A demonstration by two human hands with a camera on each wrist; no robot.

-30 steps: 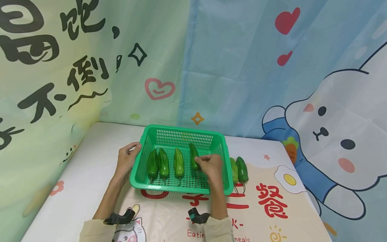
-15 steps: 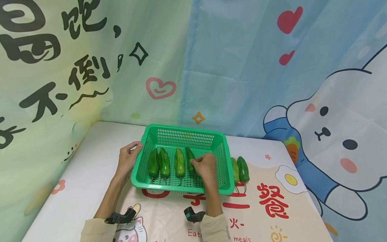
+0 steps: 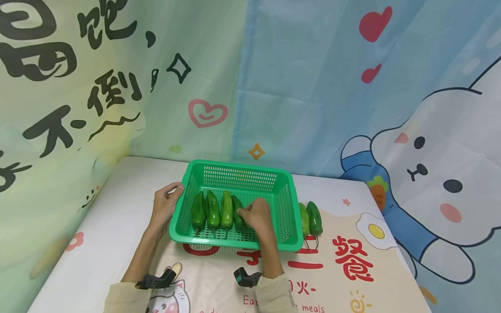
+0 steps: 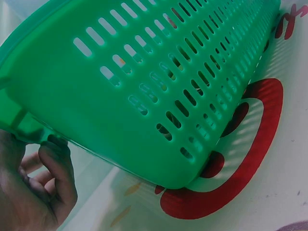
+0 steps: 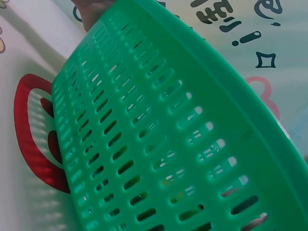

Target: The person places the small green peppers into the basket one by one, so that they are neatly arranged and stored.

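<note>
A green plastic basket (image 3: 242, 166) with slotted walls stands on the table in the head view. My left hand (image 3: 163, 206) holds its left rim; in the left wrist view that hand's curled fingers (image 4: 57, 163) are at the rim. Inside the basket, my right hand (image 3: 256, 215) holds a green pepper (image 3: 236, 213), partly covered by the fingers. To its left lie three more, a lighter green pepper (image 3: 226, 211) and two darker green peppers (image 3: 205, 213), side by side with stems toward me. The basket's wall (image 5: 120, 110) fills most of the right wrist view and hides the right fingers.
Two green peppers (image 3: 309, 219) lie on the table just outside the basket's right side. A printed cloth (image 3: 340, 278) covers the table. A cartoon curtain (image 3: 297, 108) hangs behind the table's far edge.
My right hand has slid its pepper leftward inside the basket. The lighter pepper beside it has also shifted left, closing up against the two others. My left hand stays on the rim.
</note>
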